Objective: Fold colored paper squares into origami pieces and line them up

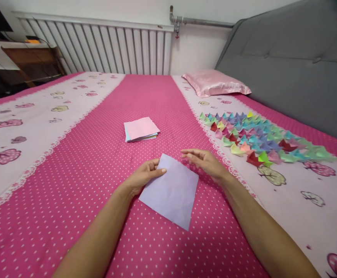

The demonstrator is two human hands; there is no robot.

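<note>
A square sheet of lavender paper is held up over the pink dotted bedspread, one corner pointing away from me. My left hand pinches its left edge, thumb on top and fingers behind. Just off the sheet's far right edge is my right hand, its fingers stretched out and slightly apart, holding nothing. Beyond the sheet lies a stack of square papers, a pink one on top and other colours showing at the edges.
To the right stand rows of small folded paper boats in many colours. Behind them are a pink pillow and a grey padded headboard. A white radiator runs along the far wall. A wooden desk is at far left.
</note>
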